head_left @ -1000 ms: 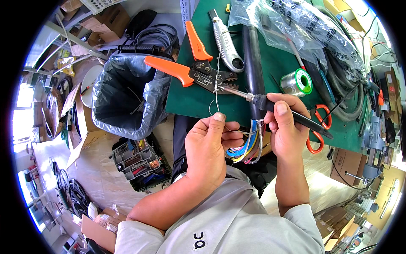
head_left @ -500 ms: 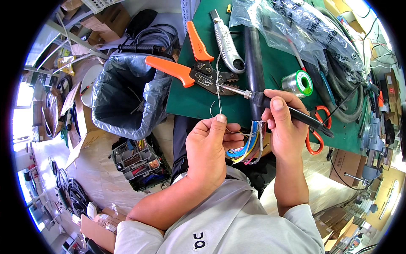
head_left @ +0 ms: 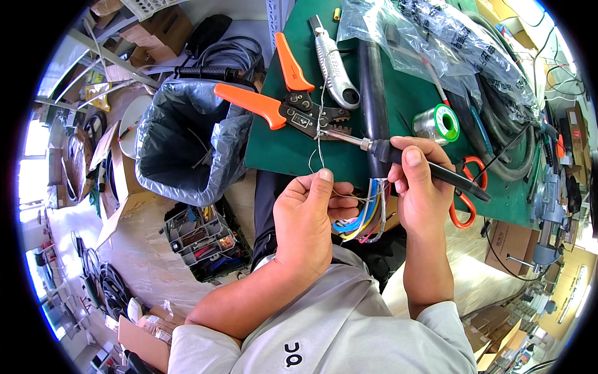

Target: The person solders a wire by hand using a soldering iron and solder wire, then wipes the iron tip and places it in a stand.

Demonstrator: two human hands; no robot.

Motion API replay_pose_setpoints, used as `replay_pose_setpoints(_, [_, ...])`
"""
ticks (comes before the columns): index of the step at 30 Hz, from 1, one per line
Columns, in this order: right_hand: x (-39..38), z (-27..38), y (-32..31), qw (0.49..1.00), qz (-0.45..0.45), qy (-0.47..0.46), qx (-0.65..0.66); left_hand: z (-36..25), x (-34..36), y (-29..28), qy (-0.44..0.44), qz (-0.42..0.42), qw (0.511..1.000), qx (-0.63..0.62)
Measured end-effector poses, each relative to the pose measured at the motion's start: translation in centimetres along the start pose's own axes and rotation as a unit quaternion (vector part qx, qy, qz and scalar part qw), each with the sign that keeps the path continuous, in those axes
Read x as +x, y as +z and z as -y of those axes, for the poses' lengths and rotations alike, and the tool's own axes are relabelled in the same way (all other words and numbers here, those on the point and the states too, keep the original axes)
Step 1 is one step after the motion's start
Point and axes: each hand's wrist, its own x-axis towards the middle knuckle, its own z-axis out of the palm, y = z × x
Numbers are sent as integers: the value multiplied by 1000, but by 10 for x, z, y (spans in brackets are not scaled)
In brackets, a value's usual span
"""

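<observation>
The right hand is closed around a soldering iron, its tip touching a thin wire. The left hand pinches that wire's lower end, just beside the coloured wire bundle above the green worktop.

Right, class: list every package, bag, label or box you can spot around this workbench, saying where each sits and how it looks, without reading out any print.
Clear plastic bags: top of the green mat, crumpled, with dark print.
Solder spool: on the mat above the right hand, round, green-labelled.
Cardboard boxes: upper left on the floor, brown.
Bin liner: left of the mat, grey-blue, open.
Parts organiser: on the floor below the bin, dark, compartmented.
</observation>
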Motion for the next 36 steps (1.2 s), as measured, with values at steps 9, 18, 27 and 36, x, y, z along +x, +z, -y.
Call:
replay_pose_setpoints(9, [2,0,3,1000,-3,1,-10,1,1,-1,2,3,1000,7])
replay_pose_setpoints(18, [1,-1,1,1000,19,-7,-3,1,1,-2,6,6,1000,9])
replay_pose_setpoints(27, [-2,-3,-5,996,-1,-50,68,4,2,-3,10,11,1000,9])
replay_pose_setpoints(36, [-13,11,-19,984,-69,-148,75,1,-4,-13,59,51,997,22])
